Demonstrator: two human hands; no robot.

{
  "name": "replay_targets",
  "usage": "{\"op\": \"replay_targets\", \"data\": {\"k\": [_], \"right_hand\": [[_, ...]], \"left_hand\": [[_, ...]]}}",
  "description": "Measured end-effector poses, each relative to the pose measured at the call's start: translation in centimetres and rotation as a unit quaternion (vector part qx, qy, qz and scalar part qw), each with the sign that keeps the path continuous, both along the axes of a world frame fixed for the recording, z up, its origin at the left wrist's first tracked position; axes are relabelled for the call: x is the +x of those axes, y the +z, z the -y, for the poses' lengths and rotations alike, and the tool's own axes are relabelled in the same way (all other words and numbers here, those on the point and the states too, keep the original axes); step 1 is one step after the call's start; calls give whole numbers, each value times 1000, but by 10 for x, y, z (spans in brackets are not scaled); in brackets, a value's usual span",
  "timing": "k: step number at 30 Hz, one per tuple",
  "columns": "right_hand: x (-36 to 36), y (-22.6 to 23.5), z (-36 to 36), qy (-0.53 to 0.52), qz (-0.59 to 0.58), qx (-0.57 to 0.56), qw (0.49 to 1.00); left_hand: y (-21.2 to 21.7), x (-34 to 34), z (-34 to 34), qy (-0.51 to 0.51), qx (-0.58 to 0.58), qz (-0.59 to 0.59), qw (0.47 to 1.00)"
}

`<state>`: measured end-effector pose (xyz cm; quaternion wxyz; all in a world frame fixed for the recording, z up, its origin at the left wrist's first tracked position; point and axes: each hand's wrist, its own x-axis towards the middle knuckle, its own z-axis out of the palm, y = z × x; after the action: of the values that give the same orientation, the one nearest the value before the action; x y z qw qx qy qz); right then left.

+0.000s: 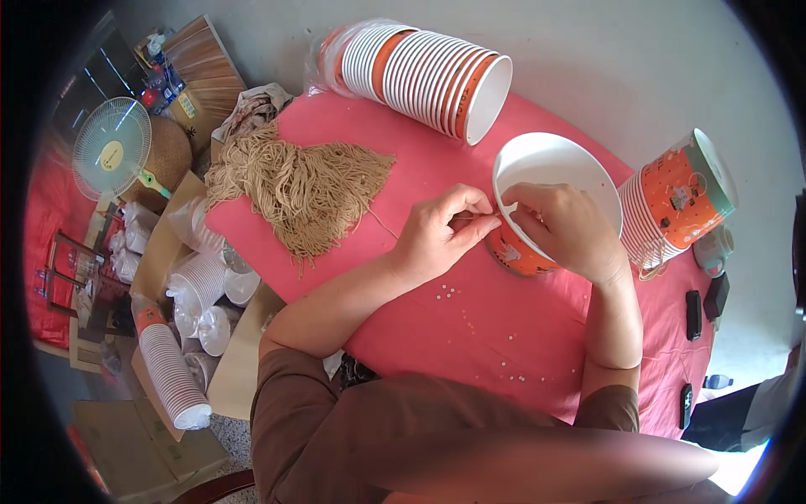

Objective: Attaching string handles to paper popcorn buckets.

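A white-lined orange paper bucket stands on the table in front of me, its mouth facing up. At its left rim my left hand is closed in a pinch on a thin tan cord. Reaching over the bucket's mouth, my right hand is closed on the rim, its fingertips close to those of my left hand. Whether the right fingers also hold the cord is hidden. A heap of tan cords lies to the left, with a loose strand trailing toward my left hand.
A nested stack of paper buckets lies at the back; another stack stands upside down at the right with cord loops. Small white discs dot the pink tablecloth. A carton of cups stands left, below a fan.
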<state>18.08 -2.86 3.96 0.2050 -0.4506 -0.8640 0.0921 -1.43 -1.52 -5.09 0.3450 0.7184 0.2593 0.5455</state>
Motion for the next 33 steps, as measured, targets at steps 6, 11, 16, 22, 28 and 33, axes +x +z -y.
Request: {"op": "replay_targets", "data": {"k": [6, 11, 16, 22, 28, 33], "right_hand": [[-3, 2, 2, -2, 2, 4, 1000], [-6, 1, 3, -2, -1, -3, 1000], [-6, -1, 4, 13, -6, 9, 1000], [-9, -3, 4, 23, -34, -20, 999], [-6, 0, 7, -21, -30, 30, 999], [23, 7, -1, -77, -130, 67, 986]], "left_hand": [[-1, 0, -2, 2, 8, 3, 1000], [-2, -1, -4, 10, 25, -14, 1000], [6, -2, -3, 1, 50, -7, 999], [7, -6, -5, -27, 58, -20, 998], [4, -8, -6, -45, 39, -38, 998], [8, -14, -7, -40, -15, -73, 996]]}}
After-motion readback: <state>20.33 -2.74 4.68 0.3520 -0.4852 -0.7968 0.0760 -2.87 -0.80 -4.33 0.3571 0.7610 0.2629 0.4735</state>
